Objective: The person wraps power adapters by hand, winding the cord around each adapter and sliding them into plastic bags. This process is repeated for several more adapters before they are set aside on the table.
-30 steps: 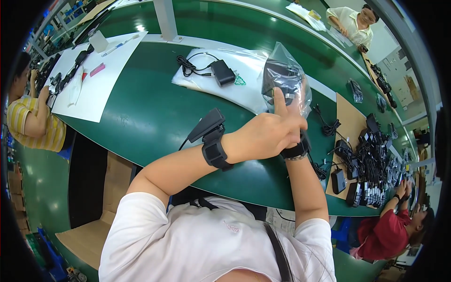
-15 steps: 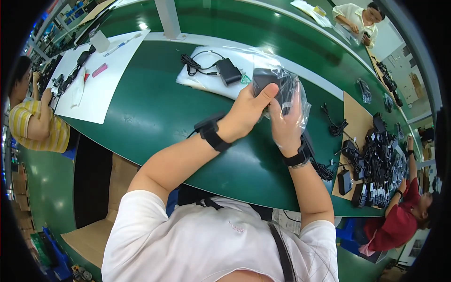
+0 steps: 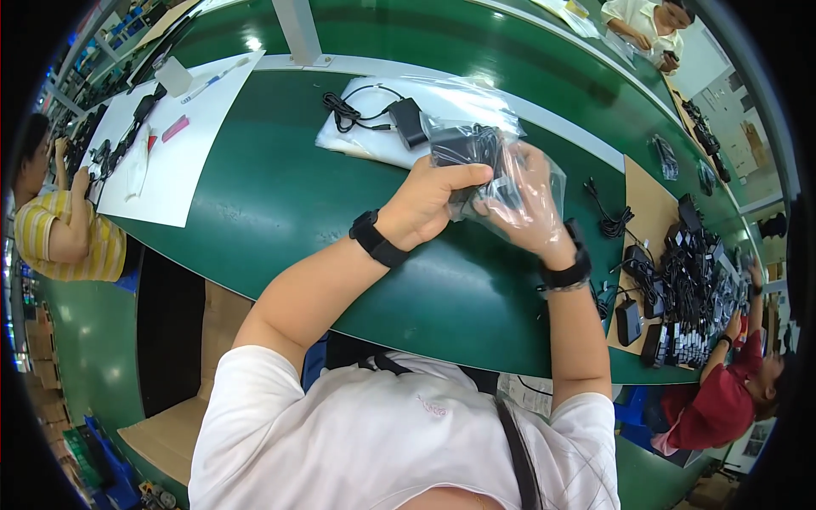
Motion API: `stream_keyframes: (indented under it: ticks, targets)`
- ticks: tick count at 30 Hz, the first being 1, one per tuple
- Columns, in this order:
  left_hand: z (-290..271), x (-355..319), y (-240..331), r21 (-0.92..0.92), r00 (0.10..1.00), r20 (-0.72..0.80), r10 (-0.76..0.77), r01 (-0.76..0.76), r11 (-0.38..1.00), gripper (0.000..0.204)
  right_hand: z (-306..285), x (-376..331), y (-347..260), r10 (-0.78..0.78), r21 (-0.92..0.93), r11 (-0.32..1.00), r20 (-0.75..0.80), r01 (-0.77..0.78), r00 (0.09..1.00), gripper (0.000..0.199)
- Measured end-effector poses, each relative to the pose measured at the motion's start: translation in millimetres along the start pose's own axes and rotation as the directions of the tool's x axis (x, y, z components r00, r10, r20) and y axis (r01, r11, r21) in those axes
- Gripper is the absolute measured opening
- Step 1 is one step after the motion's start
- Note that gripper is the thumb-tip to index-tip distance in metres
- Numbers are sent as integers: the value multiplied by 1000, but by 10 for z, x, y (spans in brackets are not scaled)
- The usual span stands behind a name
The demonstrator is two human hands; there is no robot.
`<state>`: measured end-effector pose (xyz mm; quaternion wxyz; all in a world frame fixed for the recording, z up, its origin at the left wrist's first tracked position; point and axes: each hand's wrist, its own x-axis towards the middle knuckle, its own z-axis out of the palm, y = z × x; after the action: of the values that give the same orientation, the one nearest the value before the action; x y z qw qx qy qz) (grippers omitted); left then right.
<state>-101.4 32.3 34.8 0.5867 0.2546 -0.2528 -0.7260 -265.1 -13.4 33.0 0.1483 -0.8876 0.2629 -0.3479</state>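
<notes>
A black power adapter [image 3: 463, 146] with its coiled cord sits in a clear plastic bag [image 3: 551, 174] above the bench. My left hand [image 3: 422, 197] is closed on the adapter through the bag, its thumb across the near side. My right hand [image 3: 529, 200] has curled fingers at the bag's right part, with clear film lying over them. Whether those fingers are inside the bag or behind it, I cannot tell. Just beyond my hands, another black power adapter [image 3: 409, 121] and its cord rest on a stack of clear plastic bags [image 3: 348, 143].
On the right, cardboard [image 3: 639, 191] bears a heap of black adapters and cords [image 3: 684, 272]. White paper [image 3: 191, 127] with a pen and a pink piece lies left. Co-workers sit at both ends and across the green bench [image 3: 272, 212]. A metal post [image 3: 297, 30] stands behind.
The bagged adapter has shifted left and turned in my left hand. My right hand has moved from upright beside it to curled fingers at the bag's right part.
</notes>
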Motion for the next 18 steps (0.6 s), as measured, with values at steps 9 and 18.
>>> stream_keyframes:
  ticks: [9, 18]
  targets:
    - [-62, 35, 93, 24, 954, -92, 287, -286, 958, 21, -220, 76, -66, 578, 983, 89, 82, -162, 812, 58]
    - [-83, 32, 119, -154, 977, -70, 204, -212, 965, 25, -286, 32, 289, 543, 970, 238, -95, -45, 834, 72]
